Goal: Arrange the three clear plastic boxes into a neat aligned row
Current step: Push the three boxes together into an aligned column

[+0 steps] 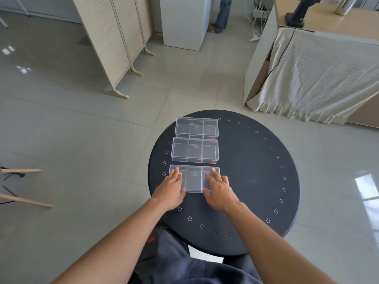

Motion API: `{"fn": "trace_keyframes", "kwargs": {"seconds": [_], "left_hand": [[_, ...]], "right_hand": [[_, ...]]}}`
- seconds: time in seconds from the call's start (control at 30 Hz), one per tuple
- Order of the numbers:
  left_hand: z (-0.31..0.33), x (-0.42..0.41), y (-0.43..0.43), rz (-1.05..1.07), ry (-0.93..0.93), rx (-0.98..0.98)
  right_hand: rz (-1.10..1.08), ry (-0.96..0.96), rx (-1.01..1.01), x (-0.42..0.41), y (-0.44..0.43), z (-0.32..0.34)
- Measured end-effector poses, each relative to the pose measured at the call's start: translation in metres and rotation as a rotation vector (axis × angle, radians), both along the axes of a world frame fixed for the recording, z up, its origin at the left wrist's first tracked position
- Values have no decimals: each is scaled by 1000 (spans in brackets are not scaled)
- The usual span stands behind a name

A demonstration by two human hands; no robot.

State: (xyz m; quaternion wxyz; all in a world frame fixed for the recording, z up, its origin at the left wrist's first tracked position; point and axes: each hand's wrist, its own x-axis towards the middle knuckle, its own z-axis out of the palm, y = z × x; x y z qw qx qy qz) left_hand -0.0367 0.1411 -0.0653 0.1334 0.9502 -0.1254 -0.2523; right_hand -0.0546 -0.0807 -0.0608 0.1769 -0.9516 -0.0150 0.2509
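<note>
Three clear plastic boxes lie one behind another on the left half of a round black table (256, 171). The far box (196, 128) and the middle box (194, 150) each show a small red tag at the near right corner. The near box (193, 179) sits a little apart from the middle one. My left hand (171, 188) lies flat on the near box's left end, fingers together. My right hand (218, 188) lies on its right end, thumb at the near edge. The box rests on the table under both hands.
The table's right half is bare black surface ringed with small hole patterns. On the floor stand a folding screen (114, 44) at back left, a cloth-draped counter (320, 74) at back right, and wooden legs (24, 199) at the left edge. A person's legs (222, 15) stand far back.
</note>
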Motion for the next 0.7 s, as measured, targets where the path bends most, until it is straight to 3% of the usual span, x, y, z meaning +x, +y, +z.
{"fn": "trace_keyframes", "kwargs": {"seconds": [0.23,0.7], "left_hand": [[15,21,12,247,-212,-241],[7,60,18,74,4,-60]], "right_hand": [[-120,-95,92,20,-8,11],[-154,38,0,59,-23,18]]}}
